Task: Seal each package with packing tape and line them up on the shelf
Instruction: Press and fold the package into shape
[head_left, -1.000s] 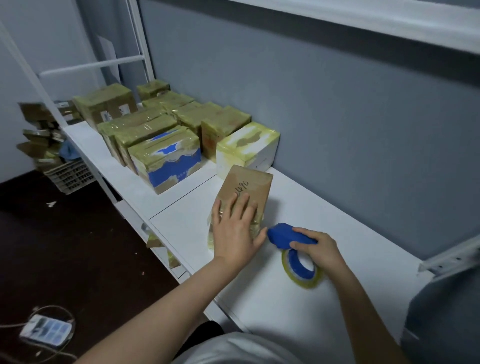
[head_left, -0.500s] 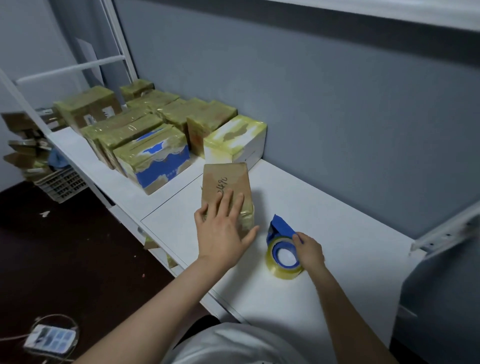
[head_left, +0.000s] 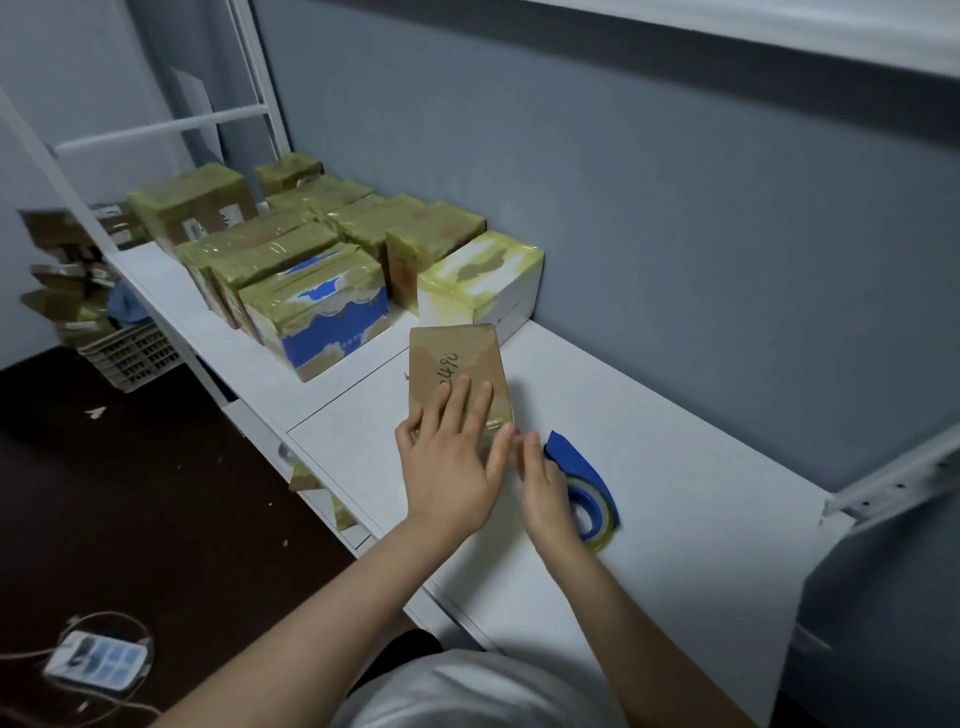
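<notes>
You have one view only, worn on your head: it looks forward and down, close over the white shelf, its wide angle taking in the grey wall beyond and the dark floor left.

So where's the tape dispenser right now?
In the head view, the tape dispenser lies on the white shelf right of centre, beside the right hand and right of the brown package.

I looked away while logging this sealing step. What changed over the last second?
The right hand let go of the tape dispenser, now lying on the shelf, and moved left to the near edge of the brown box, fingers straight. The left hand stayed flat on the box top; the sealed packages behind did not move.
</notes>
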